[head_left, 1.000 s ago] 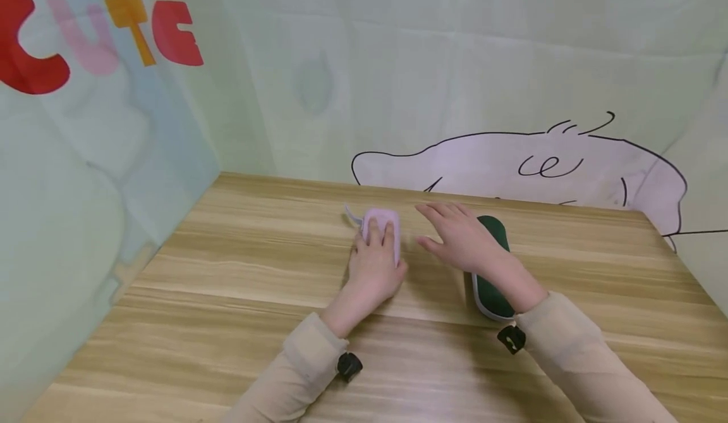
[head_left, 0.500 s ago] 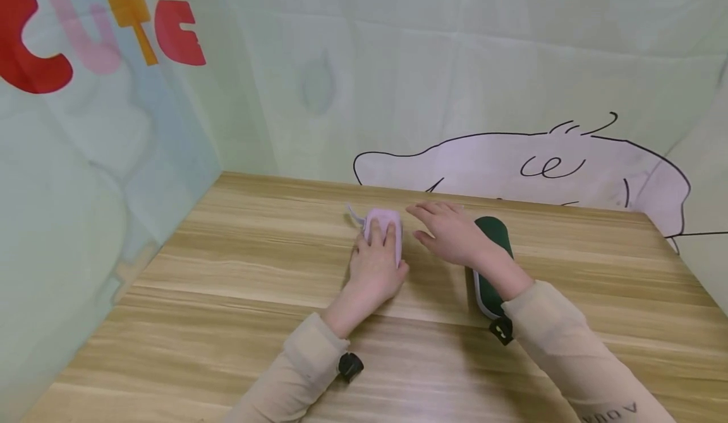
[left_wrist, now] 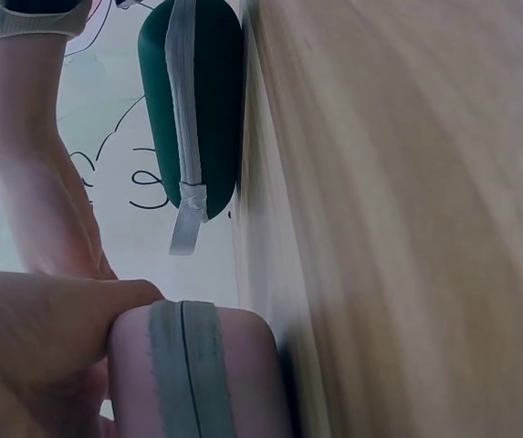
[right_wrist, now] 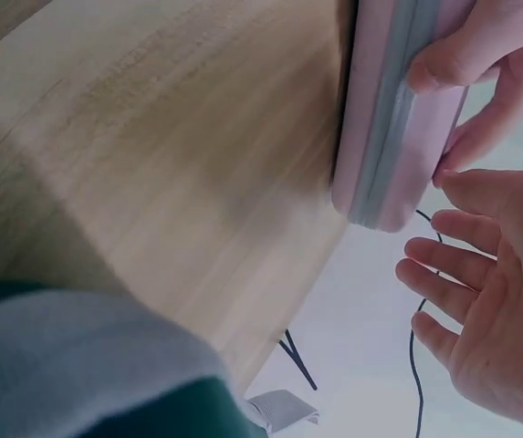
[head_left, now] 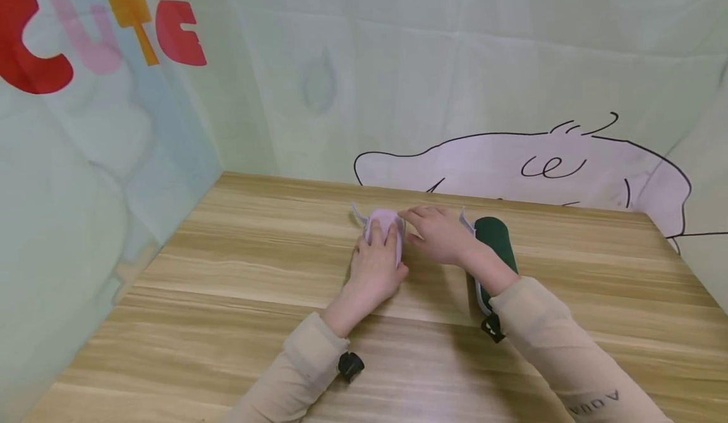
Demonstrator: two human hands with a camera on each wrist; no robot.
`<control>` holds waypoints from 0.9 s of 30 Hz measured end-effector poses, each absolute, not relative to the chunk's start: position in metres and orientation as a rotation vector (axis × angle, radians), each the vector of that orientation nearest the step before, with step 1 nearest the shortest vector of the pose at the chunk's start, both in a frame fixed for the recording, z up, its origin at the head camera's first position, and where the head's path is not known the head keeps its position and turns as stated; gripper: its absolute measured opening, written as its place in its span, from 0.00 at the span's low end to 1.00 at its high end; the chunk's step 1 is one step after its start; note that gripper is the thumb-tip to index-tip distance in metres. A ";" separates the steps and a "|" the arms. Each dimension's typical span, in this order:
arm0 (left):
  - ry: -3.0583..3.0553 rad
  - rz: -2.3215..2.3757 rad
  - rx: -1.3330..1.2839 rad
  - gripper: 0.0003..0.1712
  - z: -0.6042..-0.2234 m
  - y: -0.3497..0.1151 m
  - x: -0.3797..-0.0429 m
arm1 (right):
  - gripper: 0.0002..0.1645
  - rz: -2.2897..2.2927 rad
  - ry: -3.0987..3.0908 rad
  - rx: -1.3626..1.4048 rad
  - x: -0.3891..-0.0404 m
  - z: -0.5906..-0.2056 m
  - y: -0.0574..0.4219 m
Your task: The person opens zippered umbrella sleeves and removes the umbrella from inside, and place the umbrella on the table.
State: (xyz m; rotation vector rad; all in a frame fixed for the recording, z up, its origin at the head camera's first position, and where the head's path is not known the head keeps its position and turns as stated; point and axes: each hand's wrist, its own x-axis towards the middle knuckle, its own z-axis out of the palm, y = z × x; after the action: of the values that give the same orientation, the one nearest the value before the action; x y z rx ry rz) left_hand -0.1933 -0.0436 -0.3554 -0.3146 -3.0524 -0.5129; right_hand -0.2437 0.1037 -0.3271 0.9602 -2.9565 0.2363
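Note:
A pink zip case (head_left: 385, 214) with a grey zipper lies on the wooden table. My left hand (head_left: 372, 268) grips it, fingers over the top and thumb (right_wrist: 439, 68) on the zipper side. The zipper band (left_wrist: 186, 365) looks closed in the left wrist view. Beside the case's far end, my right hand (head_left: 440, 236) hovers with its fingers loosely extended and holds nothing; its fingertips come close to the case or touch it, I cannot tell which. Under the right forearm lies a dark green zip case (head_left: 496, 236) with a grey pull strap (left_wrist: 188, 228), partly hidden.
The wooden table (head_left: 256, 239) runs back to a pale printed curtain (head_left: 398, 81) with a cartoon outline. Coloured letters (head_left: 176, 31) decorate the left side of the curtain. A black wrist device (head_left: 351, 366) sits at the left cuff.
My right hand has moved left to the far end of the pink case, uncovering the green case's strap. The left hand keeps its place, and the pink case appears slightly tipped.

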 end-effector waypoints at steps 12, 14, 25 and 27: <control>-3.067 -0.543 -0.339 0.45 -0.354 -0.047 -0.195 | 0.27 0.271 -3.016 0.961 -0.244 -0.329 0.099; -3.068 -0.550 -0.347 0.45 -0.354 -0.048 -0.196 | 0.27 0.273 -3.025 0.951 -0.244 -0.329 0.099; -3.059 -0.599 -0.308 0.43 -0.355 -0.051 -0.200 | 0.27 0.278 -2.987 0.967 -0.254 -0.336 0.098; -3.057 -0.614 -0.299 0.43 -0.355 -0.051 -0.201 | 0.27 0.285 -2.985 0.967 -0.256 -0.337 0.097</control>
State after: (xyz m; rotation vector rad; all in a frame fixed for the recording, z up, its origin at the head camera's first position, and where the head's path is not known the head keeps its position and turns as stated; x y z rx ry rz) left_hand -0.2005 -0.0511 -0.3551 -0.2995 -3.0566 -0.6137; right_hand -0.2564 0.0971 -0.3367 0.9666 -2.9846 0.2851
